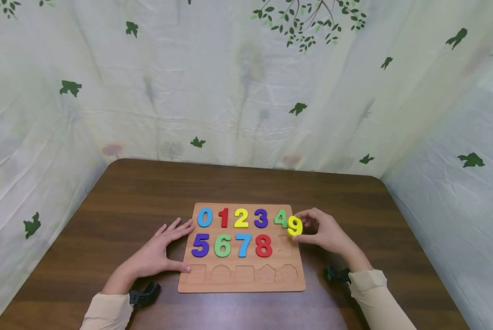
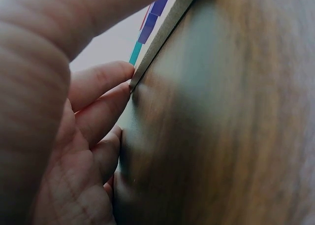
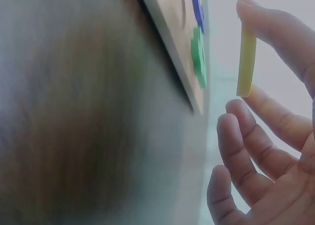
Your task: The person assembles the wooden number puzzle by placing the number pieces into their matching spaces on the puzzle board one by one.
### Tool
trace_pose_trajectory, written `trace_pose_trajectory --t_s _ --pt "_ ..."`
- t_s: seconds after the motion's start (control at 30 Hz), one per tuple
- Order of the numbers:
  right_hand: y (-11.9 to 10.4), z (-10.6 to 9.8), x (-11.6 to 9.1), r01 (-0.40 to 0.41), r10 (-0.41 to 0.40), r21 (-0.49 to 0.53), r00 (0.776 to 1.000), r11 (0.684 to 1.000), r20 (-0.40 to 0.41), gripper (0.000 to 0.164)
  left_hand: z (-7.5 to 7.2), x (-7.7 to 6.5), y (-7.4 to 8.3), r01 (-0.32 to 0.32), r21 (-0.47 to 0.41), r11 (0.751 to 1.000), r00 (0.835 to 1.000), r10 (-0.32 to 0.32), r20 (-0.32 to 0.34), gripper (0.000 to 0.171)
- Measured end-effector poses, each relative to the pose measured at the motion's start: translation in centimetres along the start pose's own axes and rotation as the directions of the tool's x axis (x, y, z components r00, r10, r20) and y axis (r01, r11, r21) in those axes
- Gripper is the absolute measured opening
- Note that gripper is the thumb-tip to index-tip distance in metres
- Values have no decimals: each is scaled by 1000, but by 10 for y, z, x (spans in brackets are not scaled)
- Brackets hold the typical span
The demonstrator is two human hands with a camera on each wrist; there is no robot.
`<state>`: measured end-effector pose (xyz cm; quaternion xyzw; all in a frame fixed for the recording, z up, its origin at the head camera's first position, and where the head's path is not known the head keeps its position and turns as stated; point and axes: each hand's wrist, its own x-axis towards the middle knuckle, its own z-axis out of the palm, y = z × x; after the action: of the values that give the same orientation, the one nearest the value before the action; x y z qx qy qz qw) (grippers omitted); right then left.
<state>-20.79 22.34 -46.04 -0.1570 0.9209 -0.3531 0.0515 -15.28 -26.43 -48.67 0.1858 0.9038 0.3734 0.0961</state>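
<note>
A wooden number board (image 1: 246, 286) lies on the table, with coloured digits 0 to 8 set in two rows. My right hand (image 1: 326, 231) pinches a yellow number 9 (image 1: 294, 226) between thumb and finger, over the board's right edge. In the right wrist view the 9 (image 3: 246, 62) appears edge-on, raised above the board beside the green 4 (image 3: 198, 57). My left hand (image 1: 157, 254) rests at the board's left edge with fingers spread, its thumb on the lower left corner area. The left wrist view shows fingertips (image 2: 125, 72) touching the board's side.
Below the red 8 (image 1: 264, 246), the board's bottom row holds outlined shapes. An outlined slot (image 1: 285, 245) lies right of the 8. The brown table (image 1: 147, 192) extends around the board, and a white leaf-printed cloth (image 1: 230, 91) hangs behind and at both sides.
</note>
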Motion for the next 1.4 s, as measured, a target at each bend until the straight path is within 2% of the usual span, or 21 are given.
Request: trace_pose_trajectory --t_s 0.33,0.6,0.93,1.4 --pt "-10 10 -12 6 -6 -12 999 1000 40 64 0 1 0 0 -6 1000 1000 0 3 109" --pt "-11 17 -15 55 -53 -28 996 998 73 60 0 1 0 -4 -5 1000 1000 4 2 109" --pt "-11 28 -15 38 -31 -49 991 998 129 59 -1 1 1 4 3 1000 1000 -4 6 108" --pt "-14 30 -15 17 -9 -64 991 998 131 60 0 1 2 0 6 1000 1000 0 2 108"
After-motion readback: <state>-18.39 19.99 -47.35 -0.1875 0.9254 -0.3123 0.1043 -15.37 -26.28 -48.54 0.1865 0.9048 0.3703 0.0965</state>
